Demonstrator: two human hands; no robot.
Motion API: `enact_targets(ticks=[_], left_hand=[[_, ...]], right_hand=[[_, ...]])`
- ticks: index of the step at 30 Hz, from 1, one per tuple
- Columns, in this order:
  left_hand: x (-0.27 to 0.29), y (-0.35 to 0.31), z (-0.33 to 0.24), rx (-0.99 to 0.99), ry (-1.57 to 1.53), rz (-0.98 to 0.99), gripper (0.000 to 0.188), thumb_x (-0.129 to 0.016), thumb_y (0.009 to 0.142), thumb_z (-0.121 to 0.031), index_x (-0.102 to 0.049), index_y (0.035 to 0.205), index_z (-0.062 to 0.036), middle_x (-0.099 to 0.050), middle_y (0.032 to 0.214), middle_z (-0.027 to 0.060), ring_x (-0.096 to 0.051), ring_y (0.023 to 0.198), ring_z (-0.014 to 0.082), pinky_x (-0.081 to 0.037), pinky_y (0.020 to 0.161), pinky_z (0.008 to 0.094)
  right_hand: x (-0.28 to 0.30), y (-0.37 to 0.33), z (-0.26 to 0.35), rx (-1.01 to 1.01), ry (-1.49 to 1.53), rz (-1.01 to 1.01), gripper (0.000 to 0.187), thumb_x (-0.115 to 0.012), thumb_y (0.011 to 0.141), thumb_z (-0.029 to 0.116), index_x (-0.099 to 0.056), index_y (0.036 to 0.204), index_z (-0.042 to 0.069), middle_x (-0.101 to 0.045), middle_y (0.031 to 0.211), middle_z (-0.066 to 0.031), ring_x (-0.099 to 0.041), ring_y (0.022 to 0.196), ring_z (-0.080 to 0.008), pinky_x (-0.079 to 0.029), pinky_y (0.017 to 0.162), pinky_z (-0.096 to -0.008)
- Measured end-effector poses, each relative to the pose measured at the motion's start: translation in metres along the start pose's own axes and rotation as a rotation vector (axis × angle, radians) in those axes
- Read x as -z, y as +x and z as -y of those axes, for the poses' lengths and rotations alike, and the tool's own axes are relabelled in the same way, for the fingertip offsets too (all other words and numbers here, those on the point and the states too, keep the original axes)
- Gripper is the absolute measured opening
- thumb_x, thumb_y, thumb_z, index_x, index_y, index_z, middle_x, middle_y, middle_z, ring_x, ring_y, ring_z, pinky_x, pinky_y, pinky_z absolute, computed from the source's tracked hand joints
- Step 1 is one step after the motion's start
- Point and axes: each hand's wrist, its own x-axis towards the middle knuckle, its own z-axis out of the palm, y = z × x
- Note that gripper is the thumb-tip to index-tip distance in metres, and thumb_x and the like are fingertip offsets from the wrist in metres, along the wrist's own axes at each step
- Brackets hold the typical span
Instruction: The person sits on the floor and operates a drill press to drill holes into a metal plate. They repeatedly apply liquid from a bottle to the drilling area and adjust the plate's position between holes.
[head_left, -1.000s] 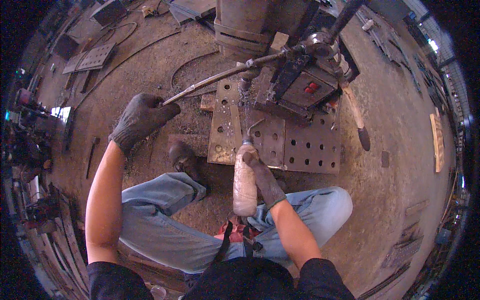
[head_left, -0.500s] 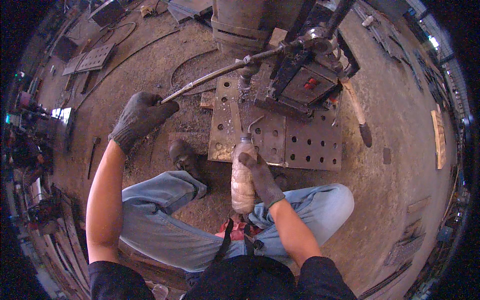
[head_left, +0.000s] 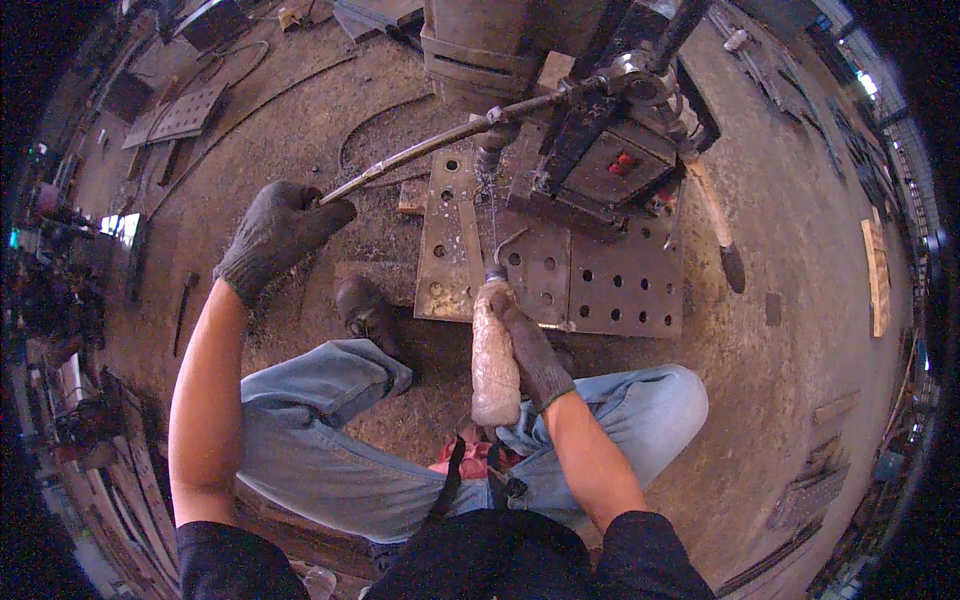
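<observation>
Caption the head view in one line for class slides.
Gloved left grip on a long lever; gloved right grip holding a bottle squirting a thin stream.

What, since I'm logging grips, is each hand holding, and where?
Left hand: the lever, by its free end. Right hand: the bottle, by its upper half.

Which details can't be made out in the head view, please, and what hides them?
- Head view: the near end of the lever, hidden inside the gloved left hand.
- Head view: part of the bottle's right side, covered by the gloved right hand.
- Head view: the top of the machine housing, cut off by the upper edge.
- Head view: dark clutter at far left, too dim and blurred.
</observation>
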Motion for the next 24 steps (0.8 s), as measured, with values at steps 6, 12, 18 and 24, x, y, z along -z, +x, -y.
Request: enact_targets(ticks=[6,12,18,24], left_hand=[[0.0,0.0,-0.003,0.007,0.013,0.006,0.049,-0.073,0.082,-0.048,-0.073,0.082,0.0013,-0.064,0.066,0.0092,-0.061,0.064,0.0163,-0.048,0.062,0.0377],[0.0,-0.003,-0.007,0.022,-0.007,0.003,0.049,-0.073,0.082,-0.047,-0.074,0.085,0.0013,-0.066,0.068,0.0111,-0.063,0.067,0.0171,-0.049,0.064,0.0377],[-0.002,0.002,-0.004,-0.01,0.055,0.005,0.053,-0.071,0.081,-0.051,-0.075,0.089,0.0012,-0.067,0.07,0.0146,-0.066,0.067,0.0198,-0.05,0.066,0.0389],[-0.006,0.004,0.003,-0.004,0.019,0.002,0.056,-0.07,0.081,-0.054,-0.075,0.089,0.0017,-0.066,0.068,0.0158,-0.066,0.067,0.0206,-0.05,0.066,0.0397]], right_hand=[[0.0,-0.001,0.001,-0.012,-0.007,0.015,0.065,-0.069,0.086,0.061,-0.059,0.122,0.007,-0.062,0.091,-0.0041,-0.063,0.074,-0.0175,-0.056,0.066,-0.0349],[-0.005,-0.006,0.007,-0.021,0.022,0.014,0.065,-0.072,0.083,0.061,-0.058,0.119,0.009,-0.061,0.09,-0.0049,-0.061,0.073,-0.0174,-0.055,0.065,-0.036],[-0.001,0.002,-0.004,0.323,-0.264,-0.076,0.078,-0.074,0.082,0.059,-0.05,0.133,0.004,-0.062,0.115,-0.0122,-0.064,0.1,-0.0251,-0.054,0.086,-0.0398],[-0.002,0.002,-0.01,0.536,-0.555,-0.064,0.079,-0.076,0.081,0.056,-0.048,0.133,0.003,-0.061,0.123,-0.0145,-0.062,0.108,-0.0281,-0.052,0.09,-0.0411]])
